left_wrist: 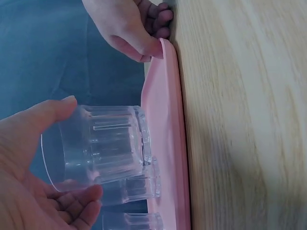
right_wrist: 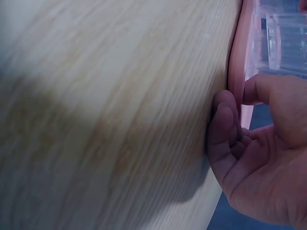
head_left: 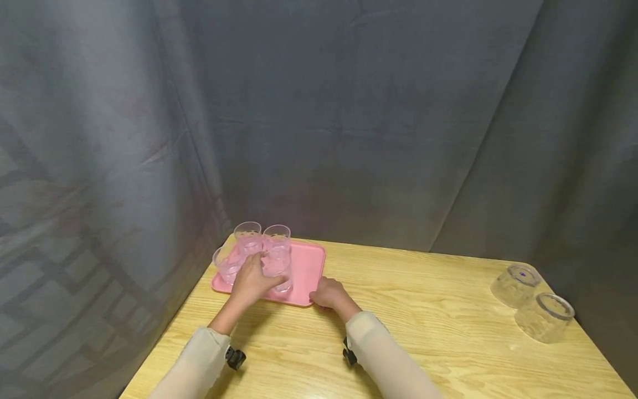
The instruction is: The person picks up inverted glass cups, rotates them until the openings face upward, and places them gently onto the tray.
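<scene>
A pink tray (head_left: 308, 266) lies at the table's far left with several clear glasses standing upright on it. My left hand (head_left: 251, 281) holds the front right glass (head_left: 283, 284). In the left wrist view the thumb rests at the rim of that glass (left_wrist: 112, 141), with curled fingers on its opposite side. The glass's base is at the tray surface; whether it touches, I cannot tell. My right hand (head_left: 330, 293) pinches the tray's front right corner. In the right wrist view its thumb lies over the tray's rim (right_wrist: 237, 64), and its fingers curl at the outer, lower side.
Two clear glasses (head_left: 515, 285) (head_left: 544, 317) stand upside down at the right of the wooden table (head_left: 423, 321). Dark grey curtains (head_left: 349, 122) hang behind the table and along both sides. The tray sits close to the table's left edge.
</scene>
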Tool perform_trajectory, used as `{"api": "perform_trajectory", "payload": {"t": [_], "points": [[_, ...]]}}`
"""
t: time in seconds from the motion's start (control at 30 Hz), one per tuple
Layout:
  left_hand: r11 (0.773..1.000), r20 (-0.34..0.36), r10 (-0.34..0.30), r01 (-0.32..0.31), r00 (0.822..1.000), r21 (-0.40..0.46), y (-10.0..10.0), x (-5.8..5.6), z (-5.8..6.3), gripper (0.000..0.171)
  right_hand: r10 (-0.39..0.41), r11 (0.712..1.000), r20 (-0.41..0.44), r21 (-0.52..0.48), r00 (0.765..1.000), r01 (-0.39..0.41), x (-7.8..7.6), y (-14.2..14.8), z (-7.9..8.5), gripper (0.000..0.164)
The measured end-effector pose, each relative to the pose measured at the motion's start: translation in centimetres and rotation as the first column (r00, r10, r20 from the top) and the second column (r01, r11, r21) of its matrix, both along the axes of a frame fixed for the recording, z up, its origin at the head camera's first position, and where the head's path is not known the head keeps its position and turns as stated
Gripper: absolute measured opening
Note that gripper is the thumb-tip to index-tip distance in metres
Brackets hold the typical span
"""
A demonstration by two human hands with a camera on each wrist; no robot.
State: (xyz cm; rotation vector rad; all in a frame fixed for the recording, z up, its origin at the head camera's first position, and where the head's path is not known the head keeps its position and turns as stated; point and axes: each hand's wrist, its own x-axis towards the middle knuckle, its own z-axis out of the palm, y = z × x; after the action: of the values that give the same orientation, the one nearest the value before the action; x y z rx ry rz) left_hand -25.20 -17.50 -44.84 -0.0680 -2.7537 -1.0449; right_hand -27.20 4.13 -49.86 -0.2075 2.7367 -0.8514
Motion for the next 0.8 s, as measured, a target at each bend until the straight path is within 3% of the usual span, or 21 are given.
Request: {"api": "perform_trajectory", "payload": {"t": [0.27, 0.8], "points": [[0.998, 0.004, 0.012, -0.012, 1.000, -0.056, -0.4, -0.1, 0.0, 0.098, -0.006, 1.000, 0.016, -0.004, 1.000, 0.006, 0.0, 0.1, 0.3, 0.014], [0.987, 0.006, 0.103, -0.101, 0.995, -0.128, -1.1, -0.7, -0.4, 0.097, 0.040, 0.999, 0.018, -0.032, 0.999, -0.040, -0.1, 0.3, 0.1, 0.014]]}}
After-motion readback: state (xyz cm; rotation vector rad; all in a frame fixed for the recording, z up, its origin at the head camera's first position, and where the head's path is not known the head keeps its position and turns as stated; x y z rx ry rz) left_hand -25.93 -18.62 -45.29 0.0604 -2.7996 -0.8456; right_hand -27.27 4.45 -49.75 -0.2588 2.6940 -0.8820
